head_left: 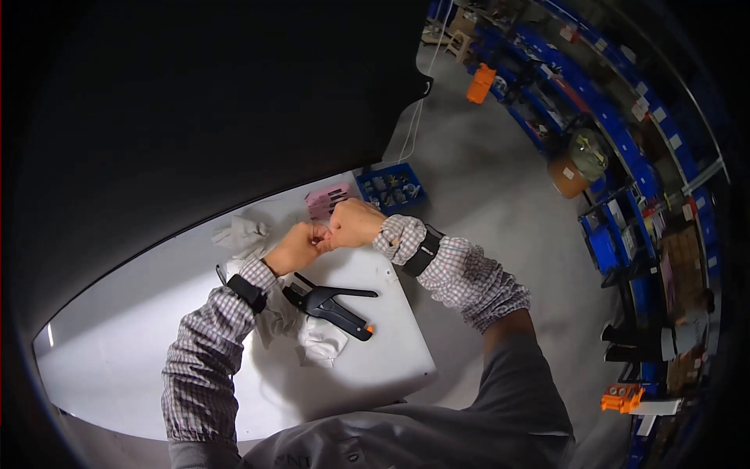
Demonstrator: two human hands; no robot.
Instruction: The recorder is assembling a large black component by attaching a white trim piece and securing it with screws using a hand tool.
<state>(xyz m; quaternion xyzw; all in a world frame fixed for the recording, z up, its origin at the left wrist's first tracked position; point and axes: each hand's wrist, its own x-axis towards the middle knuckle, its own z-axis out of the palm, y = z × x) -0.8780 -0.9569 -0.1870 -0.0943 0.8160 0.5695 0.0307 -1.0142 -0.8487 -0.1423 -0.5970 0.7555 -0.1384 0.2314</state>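
My left hand [294, 250] and my right hand [355, 223] meet over the far part of the white table [203, 363]. Their fingertips are pinched together, and whatever lies between them is hidden or too small to name. Just nearer than my left hand lies a black hand tool [322, 301] with two spread handles and an orange tip on one. Crumpled white cloth [322, 341] sits partly under that tool. Beyond my hands is a pink sheet or packet [322, 201] with dark pieces on it.
More crumpled pale cloth [242, 233] lies left of my hands. A blue divided box [389, 187] of small parts stands at the table's far right corner. A large dark panel [219, 102] borders the far side. Shelves with blue bins [603, 248] line the right.
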